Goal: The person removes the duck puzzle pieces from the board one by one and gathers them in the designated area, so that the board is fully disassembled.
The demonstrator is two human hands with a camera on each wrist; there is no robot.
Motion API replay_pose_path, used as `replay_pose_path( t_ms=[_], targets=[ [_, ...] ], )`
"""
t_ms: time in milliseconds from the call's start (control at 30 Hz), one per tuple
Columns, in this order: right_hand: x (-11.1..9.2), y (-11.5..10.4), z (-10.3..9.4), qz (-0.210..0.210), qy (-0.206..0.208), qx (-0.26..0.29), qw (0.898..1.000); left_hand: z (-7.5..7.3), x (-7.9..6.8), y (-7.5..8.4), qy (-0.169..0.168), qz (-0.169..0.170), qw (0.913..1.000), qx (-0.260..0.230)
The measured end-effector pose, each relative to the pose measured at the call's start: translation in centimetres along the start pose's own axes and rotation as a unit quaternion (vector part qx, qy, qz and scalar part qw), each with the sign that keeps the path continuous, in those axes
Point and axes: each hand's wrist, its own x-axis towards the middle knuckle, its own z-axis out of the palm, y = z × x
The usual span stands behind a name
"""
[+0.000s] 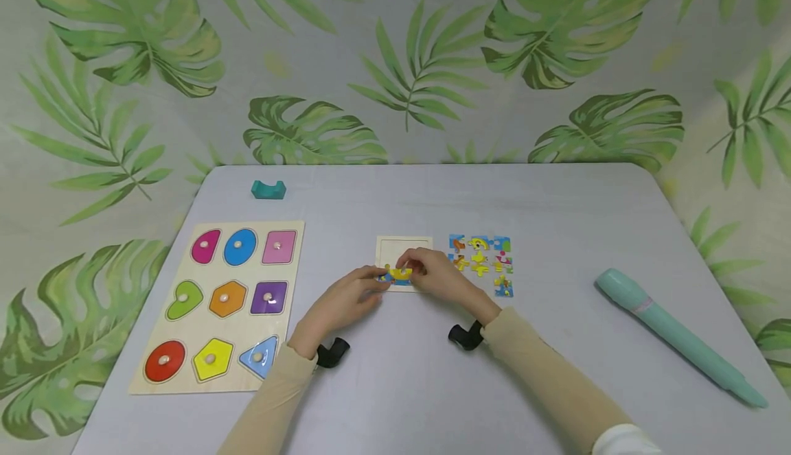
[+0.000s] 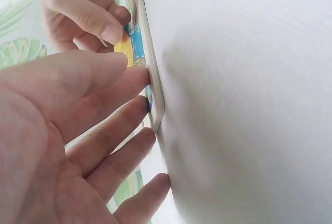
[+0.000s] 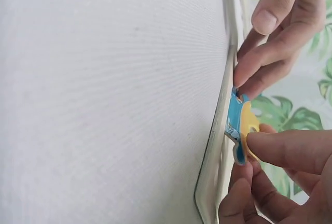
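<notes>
A small wooden puzzle tray (image 1: 404, 239) lies flat at the middle of the table, with colourful jigsaw pieces along its near side. My right hand (image 1: 441, 276) pinches a yellow and blue puzzle piece (image 3: 243, 123) between thumb and fingers, tilted at the tray's near part. On the tray's left side, my left hand (image 1: 342, 300) has its fingers extended; the fingertips touch the tray edge and a blue piece (image 2: 150, 98) there. Just right of the tray, several loose jigsaw pieces (image 1: 479, 257) lie in rough rows, partly behind my right hand.
A wooden shape board (image 1: 237, 326) with knobbed coloured shapes lies on the left. Behind it sits a small teal notched block (image 1: 268, 191). A long mint-green tapered object (image 1: 680, 335) lies at the right. Leaf-patterned cloth (image 1: 420, 71) hangs behind the table.
</notes>
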Motion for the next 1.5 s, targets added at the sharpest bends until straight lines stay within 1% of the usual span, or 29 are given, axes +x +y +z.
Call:
replay_pose_path(
  t_ms=[167,300,400,567,700,800,933,1067,1333,1433,1500],
  targets=[
    [-0.3,0.2,-0.3,0.014,0.007,0.027,0.999,0.1,0.0,-0.1,0.002,-0.004,1.0000,-0.001],
    [-1.2,0.9,-1.6,0.039,0.018,0.047,0.998,0.1,0.1,-0.1,0.000,-0.006,1.0000,0.001],
    [-2.2,1.8,-2.9,0.057,0.022,0.040,0.997,0.2,0.1,-0.1,0.001,-0.004,1.0000,0.001],
    [-4.5,3.1,-5.2,0.087,0.013,0.023,0.996,0.2,0.0,-0.2,0.003,-0.002,1.0000,0.002],
    [-6.2,4.0,-6.7,0.100,0.014,0.010,0.995,0.2,-0.1,-0.2,0.002,0.000,1.0000,0.001],
    [-7.0,4.7,-7.3,0.101,0.017,-0.003,0.995,0.2,-0.1,-0.3,0.003,0.004,1.0000,0.001],
    [-7.8,5.2,-7.5,0.105,0.022,-0.015,0.994,0.2,-0.1,-0.3,0.008,0.007,0.9999,0.001],
    [-8.1,5.2,-7.4,0.105,0.032,-0.024,0.994,0.1,-0.2,-0.1,0.008,0.003,1.0000,-0.005],
    [-8.2,5.3,-7.0,0.093,0.042,-0.049,0.994,0.0,-0.2,0.1,0.004,-0.010,0.9999,-0.008],
    [-8.1,5.0,-7.0,0.092,0.050,-0.049,0.993,0.0,-0.2,0.1,0.001,-0.012,0.9999,-0.009],
    [-7.8,4.6,-6.8,0.082,0.054,-0.046,0.994,-0.1,-0.3,0.1,0.000,-0.012,0.9999,-0.009]
  ],
)
